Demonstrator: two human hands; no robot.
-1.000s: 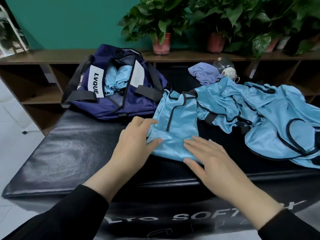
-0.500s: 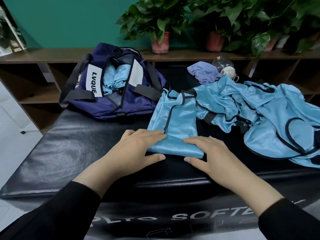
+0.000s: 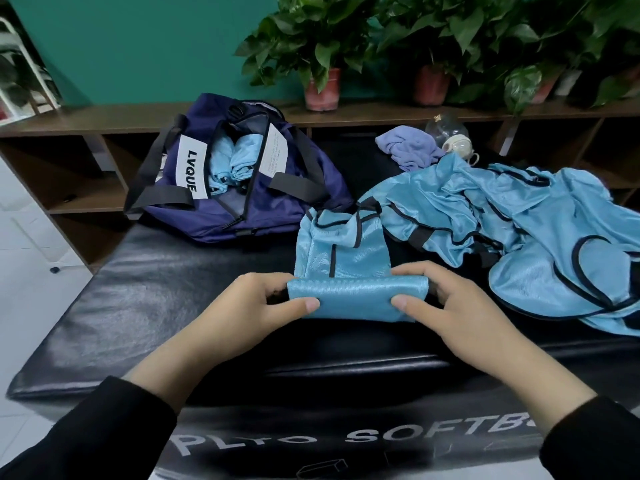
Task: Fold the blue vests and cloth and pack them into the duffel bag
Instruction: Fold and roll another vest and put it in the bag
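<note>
Both your left hand (image 3: 249,306) and right hand (image 3: 460,306) pinch the vest (image 3: 349,271) at centre frame, thumbs on its rolled near edge. Roll evenly and tightly toward the duffel bag (image 3: 277,206), upper left.

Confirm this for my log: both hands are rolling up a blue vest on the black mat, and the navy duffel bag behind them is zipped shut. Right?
Not quite. The head view shows the duffel bag unzipped, with rolled blue vests visible inside. The rest holds: the left hand and right hand grip the rolled end of a blue vest on the black mat.
</note>
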